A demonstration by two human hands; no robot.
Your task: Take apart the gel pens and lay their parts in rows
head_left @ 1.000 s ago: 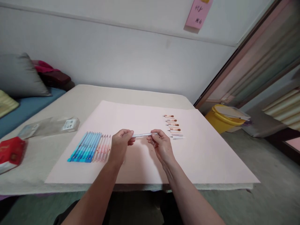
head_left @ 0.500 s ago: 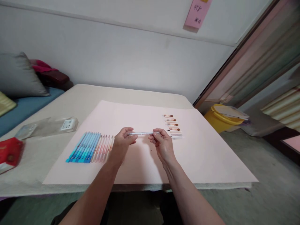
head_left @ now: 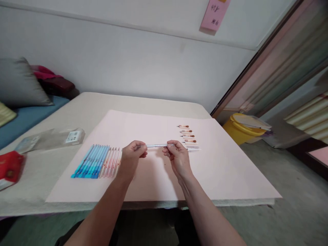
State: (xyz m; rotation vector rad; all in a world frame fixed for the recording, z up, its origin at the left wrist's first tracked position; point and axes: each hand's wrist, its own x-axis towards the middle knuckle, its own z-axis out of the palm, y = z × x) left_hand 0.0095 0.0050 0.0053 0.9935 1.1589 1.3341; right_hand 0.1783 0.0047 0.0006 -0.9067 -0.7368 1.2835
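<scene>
One pen (head_left: pixel 155 146), left fingers (head_left: pixel 141 149) pinching again

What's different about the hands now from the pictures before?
The left hand shifted slightly left; its fingers, spread apart a moment ago, have closed again on one end of the slim, pale, pen-like stick. The right hand kept hold near the other end. The long blue pens and pale pink pens stayed side by side.

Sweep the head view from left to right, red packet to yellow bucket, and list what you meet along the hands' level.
Red packet, clear bag, blue pens, pink pens, left hand, slim pale rod, right hand, brown-ended pieces, yellow bucket.
</scene>
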